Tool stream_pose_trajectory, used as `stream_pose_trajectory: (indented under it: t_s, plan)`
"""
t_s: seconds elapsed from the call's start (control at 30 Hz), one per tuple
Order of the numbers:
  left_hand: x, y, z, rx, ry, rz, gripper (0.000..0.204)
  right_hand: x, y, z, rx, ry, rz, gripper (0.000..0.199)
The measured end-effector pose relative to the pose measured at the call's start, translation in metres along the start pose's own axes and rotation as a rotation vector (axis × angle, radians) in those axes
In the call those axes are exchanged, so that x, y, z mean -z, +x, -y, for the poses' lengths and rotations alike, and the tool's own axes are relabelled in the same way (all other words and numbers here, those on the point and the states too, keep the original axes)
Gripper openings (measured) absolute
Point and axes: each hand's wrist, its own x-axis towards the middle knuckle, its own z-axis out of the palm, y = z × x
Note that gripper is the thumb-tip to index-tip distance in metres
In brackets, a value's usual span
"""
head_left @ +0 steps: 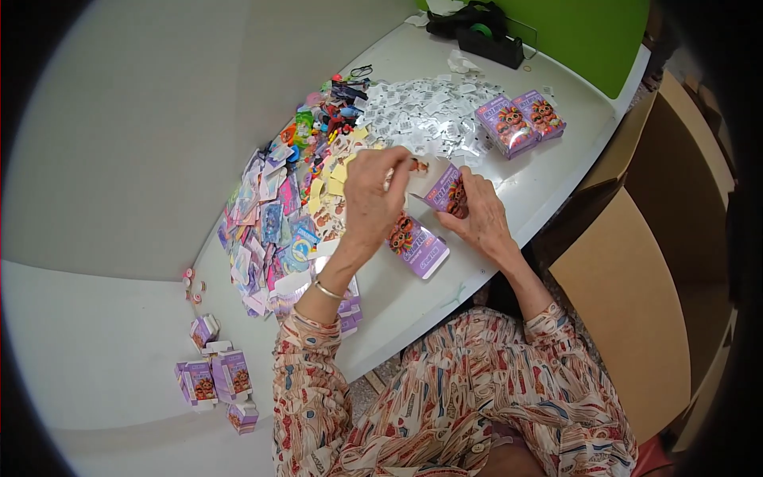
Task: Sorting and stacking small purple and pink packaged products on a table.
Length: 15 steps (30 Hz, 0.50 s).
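Note:
My right hand point(483, 216) grips a small purple cardboard box point(447, 189) with a colourful character on its front, tilted above the table. Its upper left end looks open. My left hand point(372, 191) is closed in a pinch just left of that box; what its fingers hold is mostly hidden. By its fingertips shows a small clear piece with a brown printed figure point(420, 166). Below my hands, another purple box point(420, 248) lies face up on the white table point(389, 312), partly behind my left hand.
Two filled-looking purple boxes point(520, 123) sit at the right. White printed slips point(425, 107) spread behind my hands; colourful packets point(270, 222) and small toys point(322, 119) pile at left. Purple boxes point(214, 378) stand lower left. A tape dispenser point(491, 49) is far back; cardboard cartons point(628, 294) at right.

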Motion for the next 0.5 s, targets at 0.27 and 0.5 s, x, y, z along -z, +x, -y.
stream_pose_trajectory:
  t_s: [0.27,0.5]
  plan:
    - [-0.013,0.008,0.029,0.069,0.059,0.103,0.018,0.014,-0.008,-0.006,-0.036,-0.104,-0.005,0.084]
    - [-0.026,0.035,0.105,0.161,0.177,0.219,0.020,0.019,-0.010,-0.010,-0.051,-0.082,-0.107,0.078]
